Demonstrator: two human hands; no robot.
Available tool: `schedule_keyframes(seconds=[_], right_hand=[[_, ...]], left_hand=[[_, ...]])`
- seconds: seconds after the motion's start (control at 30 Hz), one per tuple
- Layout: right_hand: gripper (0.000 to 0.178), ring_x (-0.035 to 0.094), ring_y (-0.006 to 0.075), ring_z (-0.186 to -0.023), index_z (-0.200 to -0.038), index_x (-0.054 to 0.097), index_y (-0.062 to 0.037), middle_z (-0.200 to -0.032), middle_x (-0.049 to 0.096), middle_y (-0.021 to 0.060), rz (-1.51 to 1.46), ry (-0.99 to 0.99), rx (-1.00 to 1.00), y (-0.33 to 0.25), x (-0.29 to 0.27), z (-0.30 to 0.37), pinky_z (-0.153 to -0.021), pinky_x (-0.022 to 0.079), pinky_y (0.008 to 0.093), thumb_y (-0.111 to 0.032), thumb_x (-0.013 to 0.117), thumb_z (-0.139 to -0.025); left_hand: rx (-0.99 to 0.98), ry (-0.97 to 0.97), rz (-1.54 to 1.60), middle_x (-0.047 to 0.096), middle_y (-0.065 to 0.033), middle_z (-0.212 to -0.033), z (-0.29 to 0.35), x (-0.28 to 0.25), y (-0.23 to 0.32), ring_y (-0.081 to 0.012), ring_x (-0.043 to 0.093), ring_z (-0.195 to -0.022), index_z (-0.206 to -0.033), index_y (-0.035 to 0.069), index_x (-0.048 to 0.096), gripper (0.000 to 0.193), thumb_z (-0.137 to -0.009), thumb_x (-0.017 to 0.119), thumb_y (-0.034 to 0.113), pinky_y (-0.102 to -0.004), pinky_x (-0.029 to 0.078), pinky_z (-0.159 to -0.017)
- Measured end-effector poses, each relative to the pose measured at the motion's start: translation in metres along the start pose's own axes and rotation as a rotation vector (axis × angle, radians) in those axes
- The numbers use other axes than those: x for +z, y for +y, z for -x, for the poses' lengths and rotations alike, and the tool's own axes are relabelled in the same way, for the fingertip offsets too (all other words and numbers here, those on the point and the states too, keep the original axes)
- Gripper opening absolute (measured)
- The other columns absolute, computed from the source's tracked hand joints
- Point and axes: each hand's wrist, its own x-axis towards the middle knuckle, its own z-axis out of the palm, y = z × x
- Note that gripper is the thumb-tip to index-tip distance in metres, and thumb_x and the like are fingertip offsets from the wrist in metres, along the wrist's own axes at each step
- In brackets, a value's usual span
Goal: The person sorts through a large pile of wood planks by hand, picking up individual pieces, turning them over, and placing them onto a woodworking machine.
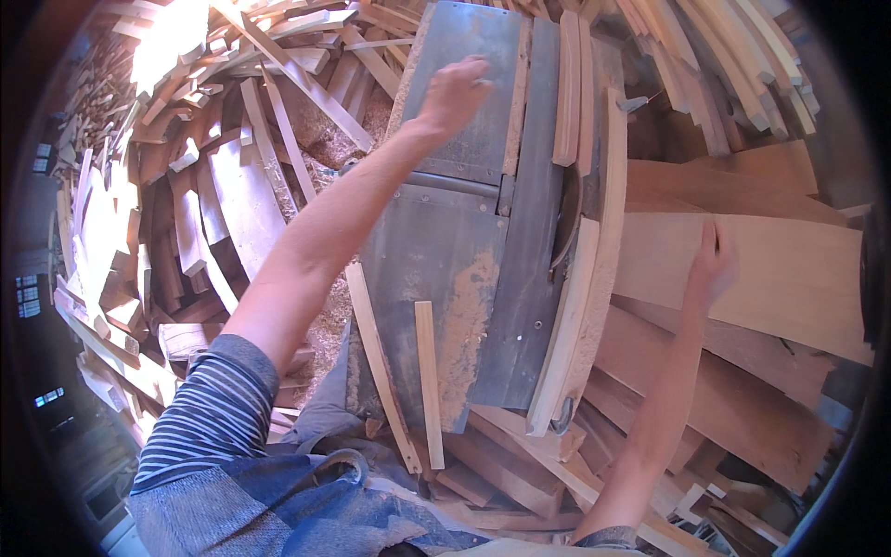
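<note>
My left hand (455,95) is over the far table of a grey metal jointer (399,227), past the dark cutter slot. Its fingers are curled in, and nothing shows in them. To the right of the machine, my right hand (713,264) hangs above a wide pale board (789,269). Motion smears its fingers, and I cannot tell whether it touches the board. Two thin wooden strips, a left one (379,357) and a shorter one (429,381), lie at the jointer's near end. Sawdust (469,306) coats part of the near table.
Wooden strips (566,325) lie along the jointer's right side, with two short pieces (574,93) farther up. A heap of offcuts (204,204) crowds the left. Long stacked strips (719,65) are at the far right, and wide brown boards (715,399) lie at the right.
</note>
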Motion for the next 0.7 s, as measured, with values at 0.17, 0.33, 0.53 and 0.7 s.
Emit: schedule_keyframes(seconds=[0.17,0.33,0.53,0.7], right_hand=[[0.020,0.064,0.0273,-0.080,-0.107,0.073,-0.0011,-0.086,0.067,0.0166,0.159,-0.095,0.095,0.046,-0.092,0.169,-0.076,0.051,0.0407,-0.016,0.063,-0.098],[0.005,0.062,0.0254,-0.067,-0.083,0.072,-0.0037,-0.072,0.065,0.0109,-0.262,-0.402,0.298,-0.068,-0.126,0.366,-0.067,0.050,0.0384,-0.008,0.072,-0.084],[0.021,0.070,0.0281,-0.078,-0.096,0.074,0.0000,-0.085,0.073,0.0163,-0.408,-0.661,0.756,-0.153,-0.049,0.420,-0.075,0.054,0.0392,-0.020,0.072,-0.090],[0.028,0.069,0.0346,-0.069,-0.080,0.071,-0.0009,-0.074,0.070,0.0198,-0.167,-0.702,0.784,-0.155,-0.012,0.413,-0.069,0.052,0.0449,-0.027,0.079,-0.084]], left_hand=[[-0.156,-0.115,-0.082,0.069,-0.0181,-0.098,0.033,-0.068,-0.038,-0.0389,0.069,-0.093,-0.105,0.003,0.065,0.025,-0.089,0.071,0.021,-0.0449,0.053,-0.078],[-0.264,-0.153,-0.083,0.070,-0.0198,-0.096,0.033,-0.069,-0.038,-0.0387,0.069,-0.092,-0.111,0.003,0.067,0.032,-0.088,0.074,0.024,-0.0441,0.053,-0.079],[-0.299,-0.274,-0.089,0.071,-0.0196,-0.115,-0.005,-0.039,-0.023,-0.0378,0.066,-0.113,-0.118,0.004,0.069,0.043,-0.088,0.072,0.035,-0.0472,0.052,-0.095],[-0.284,-0.350,-0.066,0.072,-0.0230,-0.105,-0.063,0.031,-0.031,-0.0405,0.068,-0.107,-0.114,0.000,0.069,0.052,-0.087,0.072,0.043,-0.0463,0.053,-0.096]])
